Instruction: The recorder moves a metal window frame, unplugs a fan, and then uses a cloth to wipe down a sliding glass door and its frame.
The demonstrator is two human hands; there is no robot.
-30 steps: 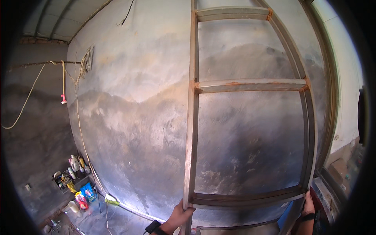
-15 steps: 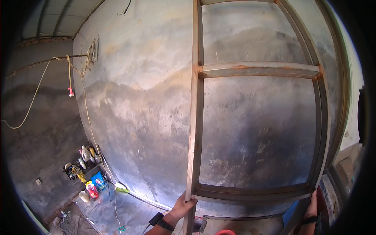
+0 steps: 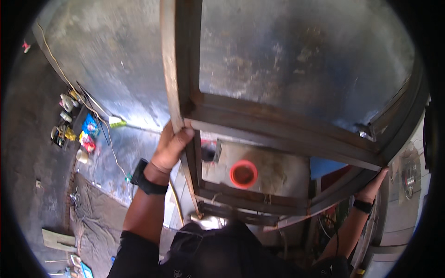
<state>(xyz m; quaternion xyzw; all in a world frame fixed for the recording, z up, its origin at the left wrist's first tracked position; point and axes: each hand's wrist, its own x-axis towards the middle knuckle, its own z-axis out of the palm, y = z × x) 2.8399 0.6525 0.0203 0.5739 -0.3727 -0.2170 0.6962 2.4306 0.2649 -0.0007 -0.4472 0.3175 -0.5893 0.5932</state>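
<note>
A tall frame of brownish-grey metal bars (image 3: 278,132), with rusty joints at its crossbars, stands upright before me like a wide ladder. My left hand (image 3: 170,149) is closed round its left upright, just below a crossbar, thumb on the near face. On the far side my right hand (image 3: 373,187) grips the right upright near the same crossbar's end; its fingers are partly hidden behind the bar. Lower crossbars (image 3: 250,197) run close to my body. Through the opening a red round tub (image 3: 244,174) shows, with something brown inside.
A stained grey wall (image 3: 296,55) rises behind the frame. At left, bottles (image 3: 68,103), blue and red packets (image 3: 90,125) and a white cup (image 3: 82,156) stand by the wall. A cable (image 3: 97,113) trails down to the floor. Brown cloth (image 3: 99,199) lies lower left.
My view has tipped downward, so the frame's lower part, the tub and my body now show. Both hands still hold the uprights by the same crossbar.
</note>
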